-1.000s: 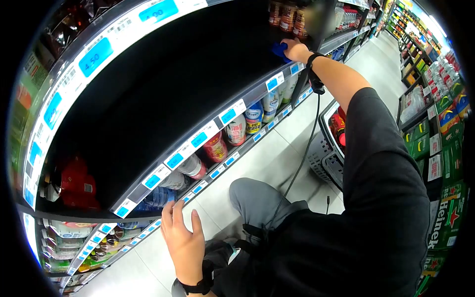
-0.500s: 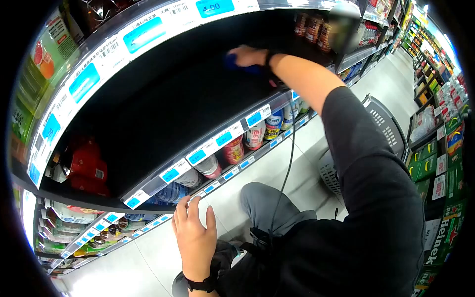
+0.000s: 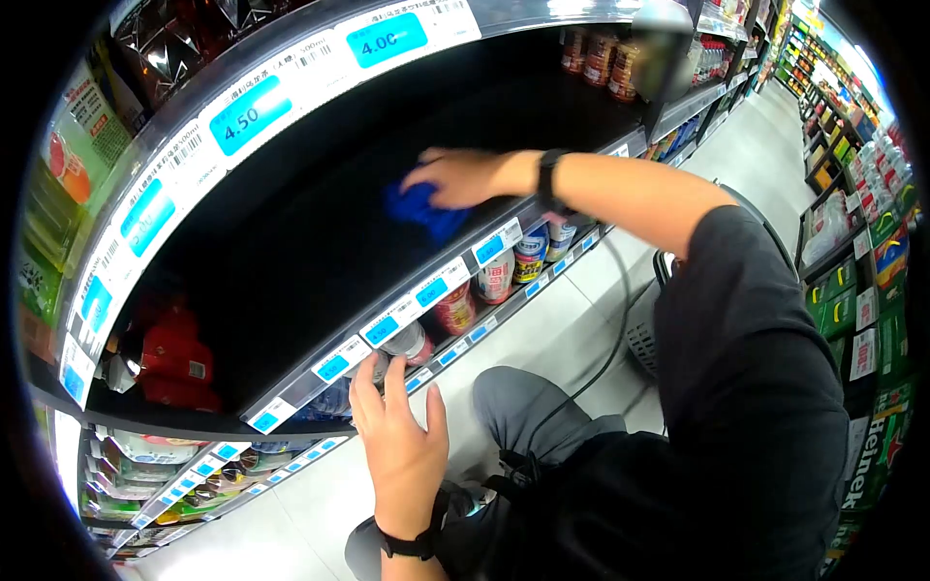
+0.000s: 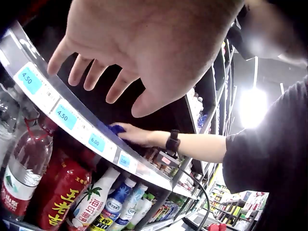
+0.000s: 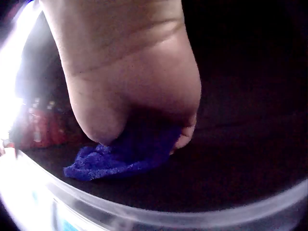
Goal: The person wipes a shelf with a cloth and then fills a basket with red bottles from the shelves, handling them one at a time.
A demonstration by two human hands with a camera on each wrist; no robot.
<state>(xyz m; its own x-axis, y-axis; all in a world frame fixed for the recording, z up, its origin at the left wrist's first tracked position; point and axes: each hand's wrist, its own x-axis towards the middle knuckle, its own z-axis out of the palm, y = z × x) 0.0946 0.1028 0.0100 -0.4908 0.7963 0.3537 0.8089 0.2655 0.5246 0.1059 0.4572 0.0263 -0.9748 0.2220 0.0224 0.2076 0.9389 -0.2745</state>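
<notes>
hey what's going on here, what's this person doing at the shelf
A person is reaching into a dark store shelf. Their right hand grips a crumpled blue cloth over the shelf's surface. The left hand holds nothing, its fingers spread near the front edge with the price tags. Red goods stand at the shelf's left end.

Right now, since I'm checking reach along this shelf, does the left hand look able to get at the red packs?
Probably yes: the left hand is empty, and only the price-tag rail appears to stand between it and the red packs.
</notes>
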